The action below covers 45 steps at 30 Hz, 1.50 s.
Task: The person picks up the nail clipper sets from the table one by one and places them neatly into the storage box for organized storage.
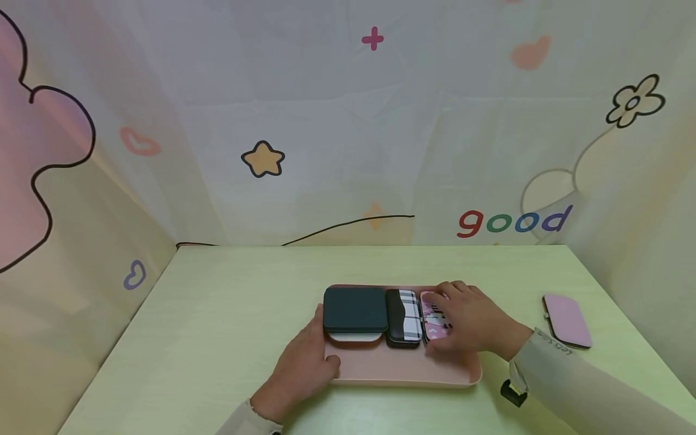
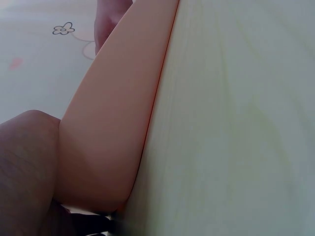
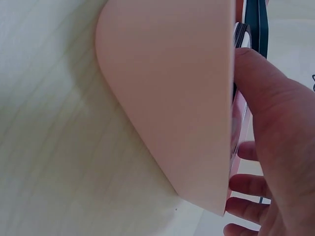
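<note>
A pink tray (image 1: pixel 402 370) holds several small cases. My left hand (image 1: pixel 301 359) grips its left end, thumb at the front corner and fingers along the side. In the left wrist view the hand (image 2: pixel 27 167) lies against the tray wall (image 2: pixel 108 113). My right hand (image 1: pixel 470 317) pinches a pink patterned case (image 1: pixel 432 317) at the tray's right, covering part of it; the right wrist view shows the thumb (image 3: pixel 258 73) bent over the rim. Beside it lies a black-and-plaid case (image 1: pixel 405 317). A dark green case (image 1: pixel 356 309) sits at the left on a whitish piece (image 1: pixel 356 337), mostly hidden.
A plain pink case (image 1: pixel 568 320) with a dark edge lies on the pale wooden table (image 1: pixel 217 326), right of the tray. A printed cloth (image 1: pixel 337 121) hangs behind the table and along its sides.
</note>
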Motion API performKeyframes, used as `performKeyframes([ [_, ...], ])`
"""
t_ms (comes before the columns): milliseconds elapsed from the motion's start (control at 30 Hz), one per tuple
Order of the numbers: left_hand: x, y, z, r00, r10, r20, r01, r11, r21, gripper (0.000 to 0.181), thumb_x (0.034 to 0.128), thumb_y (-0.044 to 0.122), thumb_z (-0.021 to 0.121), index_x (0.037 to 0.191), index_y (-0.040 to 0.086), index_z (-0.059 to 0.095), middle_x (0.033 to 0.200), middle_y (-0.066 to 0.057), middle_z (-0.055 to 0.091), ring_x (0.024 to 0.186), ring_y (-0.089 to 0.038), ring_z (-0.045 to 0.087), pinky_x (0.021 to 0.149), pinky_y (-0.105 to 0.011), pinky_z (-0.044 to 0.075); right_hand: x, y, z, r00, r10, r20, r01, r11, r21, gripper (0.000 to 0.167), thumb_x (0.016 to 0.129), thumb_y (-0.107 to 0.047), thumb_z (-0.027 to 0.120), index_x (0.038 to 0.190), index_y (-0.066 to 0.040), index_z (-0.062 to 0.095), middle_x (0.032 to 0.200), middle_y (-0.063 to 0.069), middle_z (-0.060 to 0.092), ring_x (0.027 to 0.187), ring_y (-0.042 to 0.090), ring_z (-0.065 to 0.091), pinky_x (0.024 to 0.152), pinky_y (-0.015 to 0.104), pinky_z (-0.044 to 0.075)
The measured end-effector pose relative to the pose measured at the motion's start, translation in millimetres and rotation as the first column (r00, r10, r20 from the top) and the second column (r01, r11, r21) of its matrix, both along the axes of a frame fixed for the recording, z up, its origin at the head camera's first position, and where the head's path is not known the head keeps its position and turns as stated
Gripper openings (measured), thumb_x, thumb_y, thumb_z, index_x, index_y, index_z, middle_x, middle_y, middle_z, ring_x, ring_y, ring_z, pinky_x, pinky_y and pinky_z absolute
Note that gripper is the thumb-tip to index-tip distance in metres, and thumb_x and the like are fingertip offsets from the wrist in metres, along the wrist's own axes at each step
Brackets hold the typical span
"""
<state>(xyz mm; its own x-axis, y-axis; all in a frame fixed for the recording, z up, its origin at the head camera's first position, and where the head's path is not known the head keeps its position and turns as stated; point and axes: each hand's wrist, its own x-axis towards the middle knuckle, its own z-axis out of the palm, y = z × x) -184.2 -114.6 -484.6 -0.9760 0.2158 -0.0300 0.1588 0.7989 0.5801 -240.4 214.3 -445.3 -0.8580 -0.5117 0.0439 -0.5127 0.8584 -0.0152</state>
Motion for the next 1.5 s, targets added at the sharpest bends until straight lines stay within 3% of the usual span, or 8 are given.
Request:
performKeyframes([
  [367, -0.1, 0.3, 0.4, 1.000, 0.005, 0.000, -0.005, 1.000, -0.001, 0.093, 0.0842, 0.023, 0.057, 0.160, -0.001, 0.008, 0.160, -0.018, 0.033, 0.145, -0.031, 0.039, 0.114, -0.049, 0.036, 0.4, 6, -0.2, 1.000, -0.001, 0.022, 0.001, 1.000, -0.025, 0.102, 0.064, -0.083, 0.070, 0.141, -0.019, 0.055, 0.135, 0.005, 0.053, 0.123, 0.029, 0.051, 0.104, 0.056, 0.042],
  [600, -0.8, 0.2, -0.8, 1.000, 0.004, 0.004, -0.004, 1.000, -0.006, 0.093, 0.0849, 0.024, 0.057, 0.160, 0.000, 0.007, 0.161, -0.017, 0.031, 0.146, -0.030, 0.037, 0.115, -0.048, 0.035, -0.3, 25, 7.8, 0.995, -0.050, 0.086, 0.060, 0.992, -0.111, 0.087, 0.075, -0.077, 0.066, 0.140, -0.020, 0.056, 0.130, 0.004, 0.055, 0.115, 0.027, 0.055, 0.102, 0.054, 0.045],
  [800, -0.4, -0.6, -0.9, 1.000, 0.008, -0.006, -0.008, 1.000, -0.007, 0.094, 0.0843, 0.024, 0.057, 0.160, 0.000, 0.007, 0.161, -0.018, 0.032, 0.145, -0.031, 0.038, 0.115, -0.049, 0.036, -3.6, 58, 12.1, 0.995, -0.099, 0.029, 0.102, 0.989, -0.106, 0.082, 0.086, -0.073, 0.059, 0.140, -0.012, 0.055, 0.134, 0.013, 0.056, 0.119, 0.036, 0.057, 0.102, 0.058, 0.045],
  [1067, -0.6, 0.0, -0.8, 1.000, 0.004, -0.010, -0.004, 1.000, -0.005, 0.094, 0.0840, 0.023, 0.058, 0.160, 0.000, 0.007, 0.161, -0.016, 0.032, 0.145, -0.029, 0.038, 0.114, -0.049, 0.036, -1.0, 96, 10.0, 0.987, -0.156, -0.021, 0.155, 0.987, -0.046, 0.075, 0.089, -0.062, 0.063, 0.139, -0.006, 0.055, 0.133, 0.020, 0.056, 0.120, 0.043, 0.053, 0.103, 0.062, 0.041],
  [1233, -1.3, 0.4, -0.1, 1.000, 0.002, -0.014, -0.002, 1.000, -0.001, 0.093, 0.0842, 0.023, 0.058, 0.160, -0.001, 0.008, 0.161, -0.016, 0.032, 0.145, -0.029, 0.038, 0.114, -0.049, 0.036, 2.6, 114, 5.6, 0.971, -0.237, -0.015, 0.237, 0.972, -0.001, 0.077, 0.088, -0.058, 0.067, 0.139, -0.002, 0.053, 0.133, 0.026, 0.055, 0.121, 0.049, 0.051, 0.102, 0.067, 0.039],
  [1500, -0.6, 1.0, 1.5, 1.000, 0.002, 0.001, -0.002, 1.000, 0.013, 0.094, 0.0839, 0.022, 0.058, 0.160, -0.001, 0.008, 0.161, -0.016, 0.031, 0.146, -0.029, 0.037, 0.115, -0.049, 0.035, 4.5, 147, -2.9, 0.928, -0.372, 0.026, 0.372, 0.928, 0.020, 0.082, 0.088, -0.054, 0.066, 0.138, 0.008, 0.046, 0.126, 0.036, 0.053, 0.112, 0.055, 0.048, 0.093, 0.070, 0.041],
])
